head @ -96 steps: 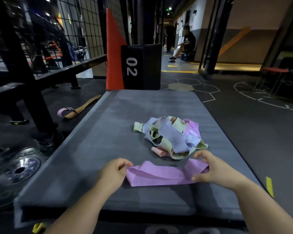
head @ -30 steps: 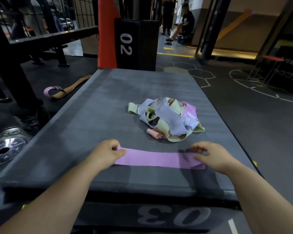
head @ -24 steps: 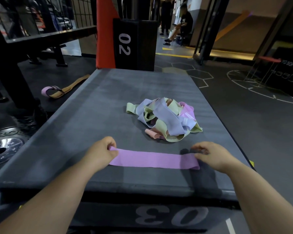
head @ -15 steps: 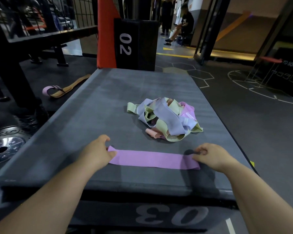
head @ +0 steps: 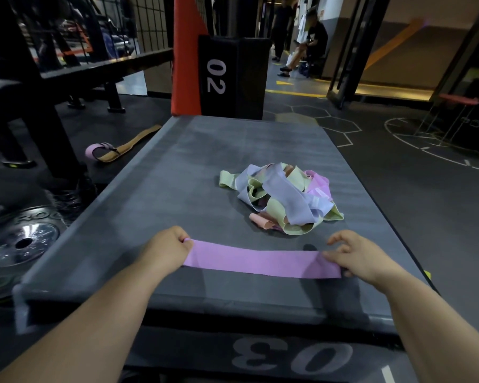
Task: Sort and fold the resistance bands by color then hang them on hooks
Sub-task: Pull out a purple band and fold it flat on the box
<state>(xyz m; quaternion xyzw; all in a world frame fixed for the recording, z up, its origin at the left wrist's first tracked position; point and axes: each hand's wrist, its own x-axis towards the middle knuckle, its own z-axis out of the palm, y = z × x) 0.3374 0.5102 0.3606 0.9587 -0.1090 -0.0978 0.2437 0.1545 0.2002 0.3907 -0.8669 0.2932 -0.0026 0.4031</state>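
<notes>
Gym flooring surrounds the grey padded counter (head: 177,189), where a purple band (head: 260,262) lies flat between the fingers (head: 177,236). The left hand (head: 163,251) grips one end and the right hand (head: 357,255) pinches the other. Beyond the fingers sits the unsorted pile (head: 282,200). Nothing is folded or hung, so the task looks barely begun.

The tangled pile of bands (head: 282,199) is sitting just beyond the purple band (head: 260,261), right of centre, blocking a straight reach forward from the right hand (head: 357,255). Bare grey top of the padded box (head: 172,183) is lying open ahead of the left hand (head: 165,250), running to the far edge, where the black block marked 02 (head: 233,78) and an orange pad (head: 186,64) are standing upright.
</notes>
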